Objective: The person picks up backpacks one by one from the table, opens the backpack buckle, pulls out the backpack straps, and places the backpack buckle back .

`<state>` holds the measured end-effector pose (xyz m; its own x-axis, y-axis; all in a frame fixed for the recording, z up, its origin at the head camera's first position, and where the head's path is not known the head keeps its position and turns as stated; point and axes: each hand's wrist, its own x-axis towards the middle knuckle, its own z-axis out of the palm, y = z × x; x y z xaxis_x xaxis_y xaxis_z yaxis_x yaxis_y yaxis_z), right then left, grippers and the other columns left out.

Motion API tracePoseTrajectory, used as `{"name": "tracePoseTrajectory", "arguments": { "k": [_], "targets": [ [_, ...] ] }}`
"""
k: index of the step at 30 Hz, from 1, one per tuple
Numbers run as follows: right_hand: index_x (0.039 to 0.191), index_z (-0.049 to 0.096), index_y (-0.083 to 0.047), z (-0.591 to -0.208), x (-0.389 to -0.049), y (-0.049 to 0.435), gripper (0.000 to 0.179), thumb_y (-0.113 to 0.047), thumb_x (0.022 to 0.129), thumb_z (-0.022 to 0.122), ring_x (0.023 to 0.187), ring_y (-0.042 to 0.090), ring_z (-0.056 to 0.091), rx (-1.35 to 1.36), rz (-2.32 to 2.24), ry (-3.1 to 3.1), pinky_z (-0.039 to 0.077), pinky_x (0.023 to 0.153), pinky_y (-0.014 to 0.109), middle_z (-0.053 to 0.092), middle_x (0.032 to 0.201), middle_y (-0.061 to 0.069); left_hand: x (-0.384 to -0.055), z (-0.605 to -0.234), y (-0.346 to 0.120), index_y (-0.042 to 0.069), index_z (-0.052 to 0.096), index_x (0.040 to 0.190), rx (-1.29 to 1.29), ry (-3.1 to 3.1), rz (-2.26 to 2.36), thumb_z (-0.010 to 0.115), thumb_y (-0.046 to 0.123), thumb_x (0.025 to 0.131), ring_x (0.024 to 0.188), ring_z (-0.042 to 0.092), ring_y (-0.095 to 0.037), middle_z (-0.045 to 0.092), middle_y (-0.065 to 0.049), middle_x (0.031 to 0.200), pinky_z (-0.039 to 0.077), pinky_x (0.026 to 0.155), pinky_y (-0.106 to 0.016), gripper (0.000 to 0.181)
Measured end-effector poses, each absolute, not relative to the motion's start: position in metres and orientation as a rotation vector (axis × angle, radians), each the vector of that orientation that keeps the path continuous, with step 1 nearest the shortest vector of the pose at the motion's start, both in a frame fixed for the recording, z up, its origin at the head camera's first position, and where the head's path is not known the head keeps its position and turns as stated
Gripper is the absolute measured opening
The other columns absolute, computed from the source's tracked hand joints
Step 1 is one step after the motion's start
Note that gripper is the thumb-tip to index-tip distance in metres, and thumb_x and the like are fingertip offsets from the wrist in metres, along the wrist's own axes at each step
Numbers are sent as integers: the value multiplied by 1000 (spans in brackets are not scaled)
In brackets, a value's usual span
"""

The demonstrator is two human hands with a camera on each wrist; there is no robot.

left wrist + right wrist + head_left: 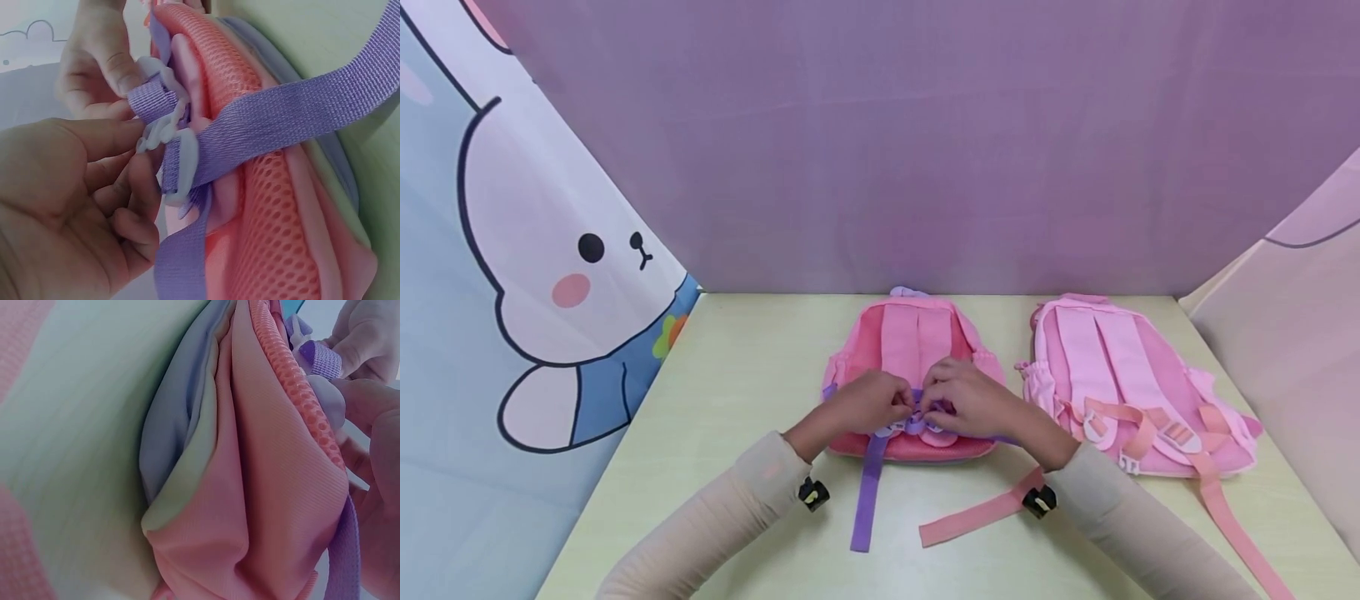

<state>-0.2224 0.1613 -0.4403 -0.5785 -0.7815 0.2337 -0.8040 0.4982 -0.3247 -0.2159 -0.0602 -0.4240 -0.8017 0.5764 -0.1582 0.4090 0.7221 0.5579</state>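
Observation:
A pink backpack [865, 333] lies with its shoulder straps facing up at the middle of the table. Both hands are over its lower part, close together. My left hand [872, 402] pinches a white plastic buckle [159, 132] between thumb and fingers. Just across from it, my right hand [973, 402] holds a purple webbing strap [150, 100] at the buckle, its fingertips partly hidden. Another purple strap end [868, 500] hangs from the bag toward the table's front. White strap adjusters [187, 164] sit beside the fingers.
To the right lies a second pink backpack [1150, 358] with salmon straps and white buckles. One of its loose straps [977, 510] stretches left under the right forearm, another [1232, 517] runs over the front. A purple-grey panel [925, 150] stands behind the pale table [760, 358].

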Motion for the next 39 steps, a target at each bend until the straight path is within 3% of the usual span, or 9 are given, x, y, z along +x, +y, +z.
{"name": "tracePoseTrajectory", "arguments": {
  "k": [10,17,30,39],
  "targets": [
    [88,77,-23,-441,-222,162,2,-24,89,76,106,15,57,1437,617,-2619,47,97,40,66,101,-5,-214,-437,-49,12,73,96,827,2761,717,65,17,98,70,55,-6,66,6,79,47,67,-19,9],
    [92,78,-23,-442,-222,161,5,-25,87,79,107,14,56,1401,621,-2676,47,98,40,66,103,-6,-211,-436,-54,14,73,89,818,2698,730,70,15,95,67,55,-4,64,9,73,46,64,-19,7],
    [91,78,-24,-439,-222,156,2,-24,89,79,108,17,57,1428,594,-2673,47,100,45,66,103,-4,-208,-418,-69,13,72,97,661,2644,827,63,16,100,60,52,-6,62,4,74,42,53,-21,10],
    [88,79,-24,-439,-222,149,2,-26,88,80,110,20,58,1451,524,-2680,48,99,46,69,104,-2,-210,-419,-72,12,73,99,685,2660,832,64,16,99,64,53,-7,62,4,76,43,56,-21,9]
  ]
}}
